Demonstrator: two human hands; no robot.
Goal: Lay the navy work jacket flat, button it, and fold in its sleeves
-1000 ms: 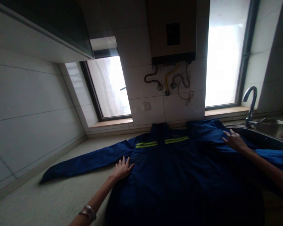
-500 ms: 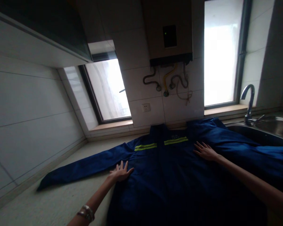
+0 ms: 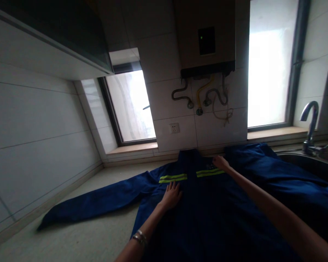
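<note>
A dark blue work jacket [image 3: 202,207] with yellow-green reflective strips lies spread on the countertop, its collar toward the wall. One sleeve [image 3: 98,198] stretches out to the left; the other side drapes rightward over the sink edge. My left hand [image 3: 171,196] rests open on the jacket's chest, just below the left strip, fingers extended. Above the right strip, near the shoulder, my right hand [image 3: 220,163] has its fingers closed on the jacket cloth. The lower part of the jacket is in deep shadow.
A sink [image 3: 295,160] with a curved faucet [image 3: 311,120] stands at the right. The pale countertop [image 3: 79,236] meets a tiled wall. A water heater [image 3: 206,43] with hoses hangs above, between two windows. An overhead cabinet [image 3: 51,36] juts out at upper left.
My left hand has slid right and inward to below the left strip. My right hand has moved up and left to the shoulder and closed. The view has shifted slightly left.
</note>
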